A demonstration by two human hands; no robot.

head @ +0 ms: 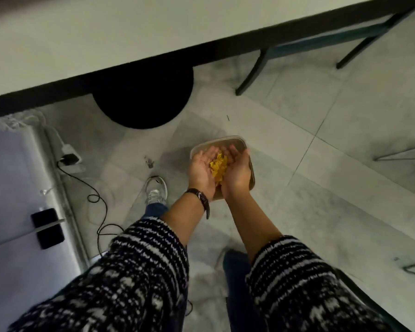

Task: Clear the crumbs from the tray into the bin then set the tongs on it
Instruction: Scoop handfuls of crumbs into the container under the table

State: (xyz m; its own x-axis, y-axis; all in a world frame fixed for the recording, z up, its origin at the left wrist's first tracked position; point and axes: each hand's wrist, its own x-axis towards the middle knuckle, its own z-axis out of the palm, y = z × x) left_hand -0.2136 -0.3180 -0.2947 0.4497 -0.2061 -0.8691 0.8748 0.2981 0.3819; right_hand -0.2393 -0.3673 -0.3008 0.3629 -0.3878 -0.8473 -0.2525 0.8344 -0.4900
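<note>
- Nearest, two sleeves [139, 271] in black-and-white knit reach forward and down, pushed up to bare the forearms
- Between the sleeves are dark blue trouser legs; a pale shoe [155, 190] stands on the floor just left of the left forearm
- The left wrist wears a watch [201, 197] on a dark strap
- The left hand [203, 170] is palm up, fingers loosely curled, its inner edge pressed against the other hand
- The right hand [236, 172] is likewise palm up and cupped, fingers bent inward, so the two make one bowl
- A heap of yellow crumbs [218, 167] lies in the hollow where the palms meet; neither hand pinches anything, they only cradle the heap
- Straight under the hands sits the bin [240, 141], a pale tub with rounded corners on the floor, its rim showing beyond the fingertips and along the right hand; its inside is hidden by the hands
- The floor [309, 188] is large grey marbled tiles
- To the left, a white cabinet [12, 192] with two black blocks on it; beside it a black cable [94, 200] loops over the tiles to a plug strip at the wall
- Further on, a round black stool [141, 97] stands half under a white table [130, 32] with a dark edge
- Dark table legs [252, 73] stand beyond the bin to the right
- I see no tray or tongs from here
</note>
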